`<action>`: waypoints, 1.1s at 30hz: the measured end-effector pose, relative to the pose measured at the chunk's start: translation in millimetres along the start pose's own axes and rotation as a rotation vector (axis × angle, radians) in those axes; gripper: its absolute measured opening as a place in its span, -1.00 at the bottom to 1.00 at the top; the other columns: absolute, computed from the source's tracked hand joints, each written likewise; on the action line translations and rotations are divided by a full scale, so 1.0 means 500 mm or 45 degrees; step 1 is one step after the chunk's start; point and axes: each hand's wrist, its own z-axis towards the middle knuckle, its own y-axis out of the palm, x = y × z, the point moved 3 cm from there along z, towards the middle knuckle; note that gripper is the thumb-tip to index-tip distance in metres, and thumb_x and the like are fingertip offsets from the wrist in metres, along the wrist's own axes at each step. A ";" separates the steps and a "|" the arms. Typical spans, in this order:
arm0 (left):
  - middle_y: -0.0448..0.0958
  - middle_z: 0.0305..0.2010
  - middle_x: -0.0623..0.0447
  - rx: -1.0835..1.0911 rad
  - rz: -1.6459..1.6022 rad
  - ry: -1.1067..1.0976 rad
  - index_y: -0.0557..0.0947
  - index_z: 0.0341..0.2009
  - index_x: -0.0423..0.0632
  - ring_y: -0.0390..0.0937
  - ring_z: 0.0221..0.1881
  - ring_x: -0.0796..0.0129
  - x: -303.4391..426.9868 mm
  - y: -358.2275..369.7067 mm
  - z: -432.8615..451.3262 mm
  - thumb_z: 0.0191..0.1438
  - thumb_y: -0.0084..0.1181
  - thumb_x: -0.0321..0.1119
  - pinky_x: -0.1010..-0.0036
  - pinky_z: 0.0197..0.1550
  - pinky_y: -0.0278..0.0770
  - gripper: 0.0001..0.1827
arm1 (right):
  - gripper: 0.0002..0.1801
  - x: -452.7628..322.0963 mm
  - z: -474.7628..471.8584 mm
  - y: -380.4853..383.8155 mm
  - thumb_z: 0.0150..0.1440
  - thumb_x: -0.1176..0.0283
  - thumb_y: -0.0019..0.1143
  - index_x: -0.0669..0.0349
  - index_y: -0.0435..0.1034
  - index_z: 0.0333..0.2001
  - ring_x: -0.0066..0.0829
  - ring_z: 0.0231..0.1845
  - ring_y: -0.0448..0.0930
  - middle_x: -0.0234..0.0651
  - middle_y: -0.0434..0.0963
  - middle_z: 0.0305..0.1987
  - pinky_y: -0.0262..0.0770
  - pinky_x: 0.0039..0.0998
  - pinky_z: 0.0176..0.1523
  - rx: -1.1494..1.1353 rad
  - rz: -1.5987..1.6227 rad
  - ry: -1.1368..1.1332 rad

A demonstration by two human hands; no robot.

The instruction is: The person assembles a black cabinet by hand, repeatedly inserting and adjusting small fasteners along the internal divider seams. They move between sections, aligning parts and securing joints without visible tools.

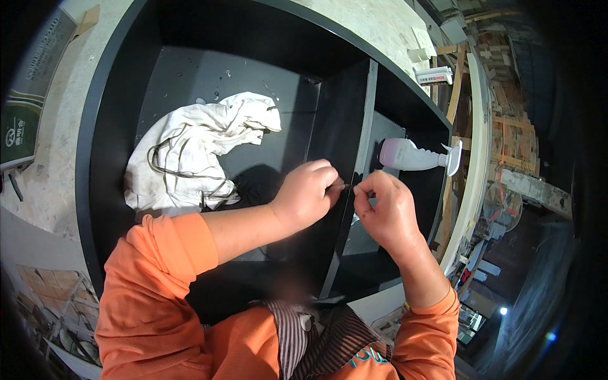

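My left hand [306, 194] and my right hand [387, 204] meet above the divider [366, 118] of a black open box [332, 23]. Fingertips of both hands pinch a thin dark strand [348, 186], a short stretch of which shows between them. Whether it is wire or cord cannot be told. In the larger left compartment lies a crumpled white cloth [190, 123] with dark stains. Loops of thin dark cord or wire [164, 168] rest on the cloth and trail into the shadow beside my left wrist. A white spray bottle with a pink base [411, 154] lies in the smaller right compartment, beyond my right hand.
Water drops and small scraps dot the floor of the left compartment [190, 71]. A printed carton [28, 95] stands on the pale worktop [52, 190] at left. A white tube [434, 76] lies past the box's far right corner. Stacked wood [515, 137] and a fan [501, 206] are farther right.
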 end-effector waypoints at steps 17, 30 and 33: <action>0.47 -0.37 -0.09 -0.328 -0.018 0.069 0.50 -0.45 -0.16 0.49 -0.25 -0.07 0.030 0.011 -0.133 -0.07 0.23 -0.50 0.14 -0.21 0.48 -0.86 | -0.80 -0.069 -0.154 0.027 -0.05 0.61 0.26 0.26 0.32 -0.46 -0.07 -0.45 0.54 -0.17 0.47 -0.52 0.53 -0.20 -0.33 -0.029 -0.094 -0.023; 0.48 -0.31 -0.11 -0.604 -0.109 0.085 0.50 -0.44 -0.16 0.49 -0.22 -0.11 0.041 0.015 -0.194 -0.13 0.16 -0.52 0.12 -0.17 0.50 -0.88 | -0.82 -0.097 -0.229 0.041 -0.08 0.63 0.23 0.25 0.33 -0.45 -0.12 -0.46 0.56 -0.19 0.49 -0.52 0.55 -0.24 -0.34 -0.107 -0.046 0.025; 0.49 -0.29 -0.12 -0.739 -0.081 0.076 0.51 -0.43 -0.17 0.50 -0.23 -0.10 0.040 0.018 -0.217 -0.13 0.15 -0.51 0.13 -0.19 0.51 -0.88 | -0.81 -0.106 -0.254 0.051 -0.06 0.61 0.23 0.25 0.32 -0.46 -0.13 -0.46 0.56 -0.20 0.47 -0.52 0.55 -0.25 -0.35 -0.148 -0.033 0.014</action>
